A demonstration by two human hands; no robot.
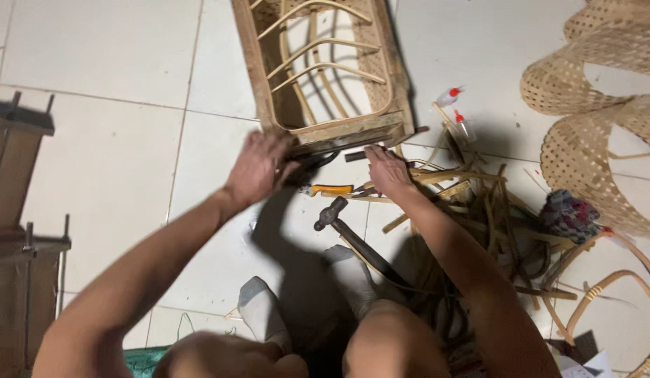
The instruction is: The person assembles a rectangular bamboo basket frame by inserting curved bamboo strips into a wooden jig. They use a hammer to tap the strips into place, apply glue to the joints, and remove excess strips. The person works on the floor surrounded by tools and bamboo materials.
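Rattan frame lies on white tiles, open box shape, curved ribs inside — long axis runs away from person. Left hand grips near-left corner, fingers closed; right hand fingers curled on near rail. Hammer just below frame, head toward it.

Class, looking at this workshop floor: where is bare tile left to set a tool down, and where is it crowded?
Bare tile lies between the rattan frame and the wooden stands. Crowded: the strip pile, hammer and woven baskets.
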